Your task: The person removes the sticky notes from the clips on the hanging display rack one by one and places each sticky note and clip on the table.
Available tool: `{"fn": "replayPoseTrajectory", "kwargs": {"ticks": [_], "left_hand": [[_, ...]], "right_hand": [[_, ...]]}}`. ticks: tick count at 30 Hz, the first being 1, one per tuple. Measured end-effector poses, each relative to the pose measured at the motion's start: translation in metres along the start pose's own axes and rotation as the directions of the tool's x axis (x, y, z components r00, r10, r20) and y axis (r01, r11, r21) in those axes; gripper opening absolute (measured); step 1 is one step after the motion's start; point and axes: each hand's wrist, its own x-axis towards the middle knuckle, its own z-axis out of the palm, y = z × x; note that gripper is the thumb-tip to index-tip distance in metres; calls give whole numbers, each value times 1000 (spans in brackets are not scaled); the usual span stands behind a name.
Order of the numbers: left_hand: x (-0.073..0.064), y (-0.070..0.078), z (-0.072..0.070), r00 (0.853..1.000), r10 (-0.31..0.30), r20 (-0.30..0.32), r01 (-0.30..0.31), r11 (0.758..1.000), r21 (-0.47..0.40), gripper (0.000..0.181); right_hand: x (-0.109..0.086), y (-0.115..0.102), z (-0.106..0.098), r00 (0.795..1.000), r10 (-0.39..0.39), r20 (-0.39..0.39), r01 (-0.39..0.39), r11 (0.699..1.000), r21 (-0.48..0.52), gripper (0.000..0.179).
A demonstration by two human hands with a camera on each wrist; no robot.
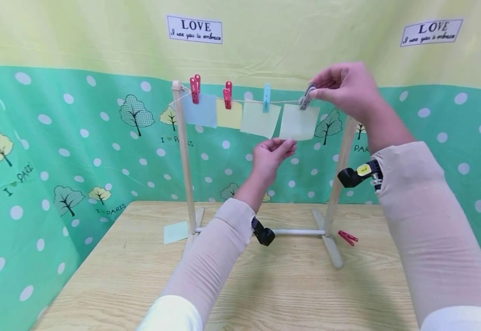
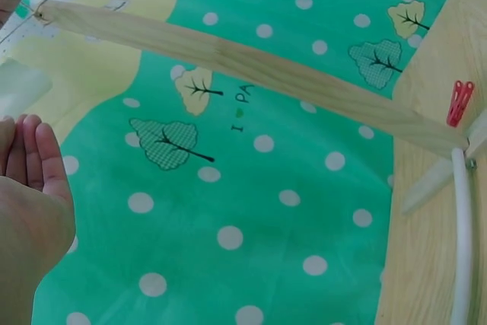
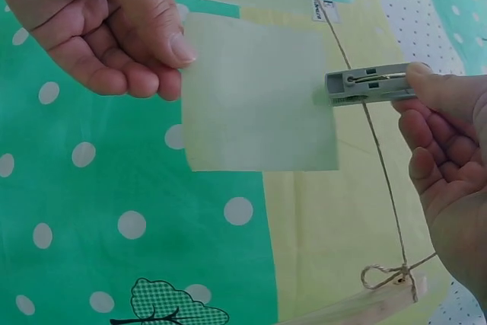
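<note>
A pale green square of paper [image 1: 300, 122] hangs at the string near the right post. My right hand [image 1: 352, 89] pinches a grey clothespin [image 3: 369, 83] between thumb and fingers, and its nose lies over the paper's top edge and the string [image 3: 388, 176]. At the opposite edge, the thumb and fingers of my left hand [image 1: 268, 158] pinch the paper by its lower left part. In the left wrist view my left hand [image 2: 34, 188] shows at the left side, with the paper only partly in view.
Blue paper [image 1: 200, 110], yellow paper [image 1: 230, 115] and another pale green paper [image 1: 260, 118] hang clipped along the string. The wooden frame [image 1: 186, 161] stands on the table [image 1: 112, 276]. A loose sheet [image 1: 175, 232] lies left, a red clothespin [image 1: 348, 237] right.
</note>
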Motion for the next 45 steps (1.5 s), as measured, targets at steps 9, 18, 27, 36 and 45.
{"fn": "replayPoseTrajectory", "kwargs": {"ticks": [9, 18, 27, 36, 45], "left_hand": [[-4, -2, -3, 998, -23, 52, 21, 999, 33, 10], [-8, -2, -10, 995, -33, 99, 26, 997, 73, 8], [-13, -2, -13, 991, -78, 107, 69, 993, 92, 8], [-17, -2, -16, 988, -98, 121, 87, 992, 89, 6], [-21, -1, -19, 988, -98, 123, 85, 991, 103, 6]], "right_hand": [[-2, 3, -3, 998, -11, -68, 18, 996, 92, 22], [-5, 5, -5, 988, -32, -153, 64, 976, 206, 9], [-12, 9, -7, 988, -31, -150, 62, 975, 213, 10], [-16, 13, -7, 993, -47, -113, 73, 967, 242, 20], [-23, 23, -3, 995, -64, -80, 82, 966, 245, 29]]}}
